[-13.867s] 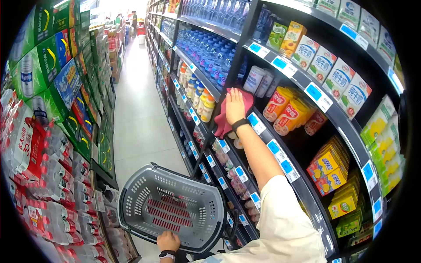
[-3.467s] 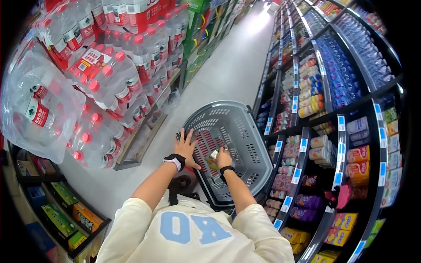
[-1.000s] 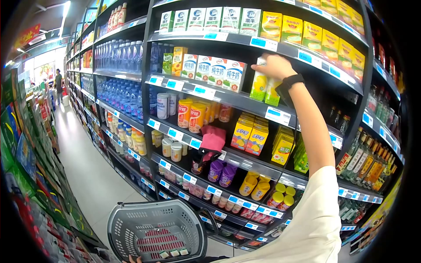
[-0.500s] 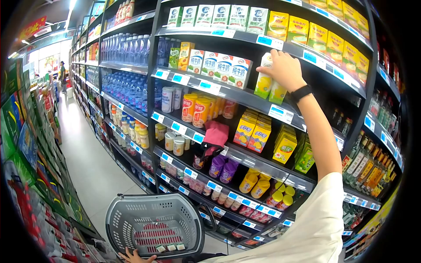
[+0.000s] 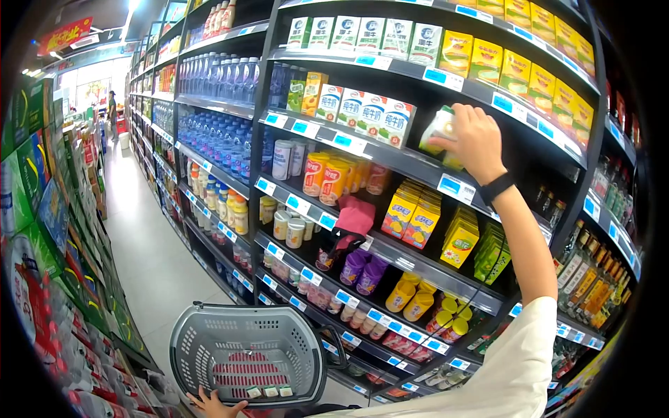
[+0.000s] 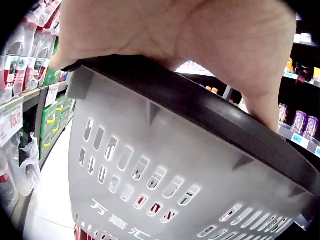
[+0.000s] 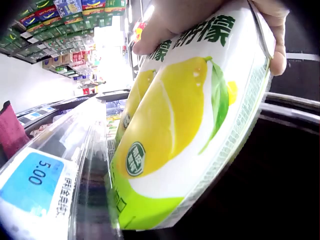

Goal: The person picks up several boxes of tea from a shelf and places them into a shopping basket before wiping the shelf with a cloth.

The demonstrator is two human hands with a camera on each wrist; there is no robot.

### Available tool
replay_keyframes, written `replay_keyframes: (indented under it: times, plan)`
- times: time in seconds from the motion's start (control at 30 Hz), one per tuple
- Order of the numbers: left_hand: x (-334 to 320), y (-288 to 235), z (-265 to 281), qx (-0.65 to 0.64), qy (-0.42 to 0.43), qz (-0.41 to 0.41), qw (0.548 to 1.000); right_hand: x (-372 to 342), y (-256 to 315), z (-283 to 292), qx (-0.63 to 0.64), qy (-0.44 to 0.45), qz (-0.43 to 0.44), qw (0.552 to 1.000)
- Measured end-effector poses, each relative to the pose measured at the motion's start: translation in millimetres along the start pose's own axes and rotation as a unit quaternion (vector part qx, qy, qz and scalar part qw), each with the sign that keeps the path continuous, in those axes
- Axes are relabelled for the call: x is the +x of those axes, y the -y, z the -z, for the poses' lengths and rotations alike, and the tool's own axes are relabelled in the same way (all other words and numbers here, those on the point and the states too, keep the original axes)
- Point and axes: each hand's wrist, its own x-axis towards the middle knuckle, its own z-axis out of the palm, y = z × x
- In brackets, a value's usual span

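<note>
My right hand [image 5: 475, 139] grips lemon drink cartons [image 5: 440, 129] at the milk shelf, fingers over their tops and thumb on the near side. In the right wrist view two white cartons [image 7: 185, 115] with a lemon picture stand side by side, tilted, their bases at the shelf's clear edge strip. My left hand [image 5: 216, 405] lies on the rim of the grey shopping basket [image 5: 189, 355], fingers spread. The left wrist view has the palm [image 6: 175, 30] over the dark rim. Inside the basket, three small cartons [image 5: 270, 391] sit by the near wall.
White milk cartons [image 5: 375, 117] line the shelf left of my right hand. A pink cloth [image 5: 356, 214] hangs over the shelf edge below. Yellow drink packs [image 5: 411, 214] stand beneath. The aisle floor [image 5: 136, 230] runs off left, beside stacked bottle packs [image 5: 77, 376].
Earlier my right hand pressed the cloth on the shelf, then reached into the basket. Three cartons have appeared there. Since half a second ago, the gripped lemon cartons have tipped from upright.
</note>
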Motion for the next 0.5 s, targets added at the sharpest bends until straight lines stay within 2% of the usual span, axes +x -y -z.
replay_keyframes:
  times: [0.13,0.23,0.27,0.33,0.47,0.5]
  plan:
    - [1.9,-2.6,1.5,-0.011,0.011,0.004,1.0,6.2,4.4,30.7,-0.004,-0.104,0.031,0.994]
    - [3.2,-3.2,1.8,-0.018,0.012,0.008,1.0,6.2,19.4,62.5,0.057,-0.139,0.021,0.988]
    - [4.1,-5.1,5.4,-0.008,0.042,0.027,0.999,3.2,26.8,70.7,0.088,-0.147,0.015,0.985]
    - [18.1,-2.4,-4.8,-0.138,0.043,0.066,0.987,-10.5,47.7,85.2,0.172,-0.115,-0.003,0.978]
    - [16.1,13.4,-33.4,-0.134,-0.079,-0.02,0.988,-37.7,111.9,92.8,0.363,-0.001,0.041,0.931]
    - [13.7,9.7,-28.3,-0.123,-0.099,-0.027,0.987,-45.7,133.1,86.9,0.428,0.036,0.046,0.902]
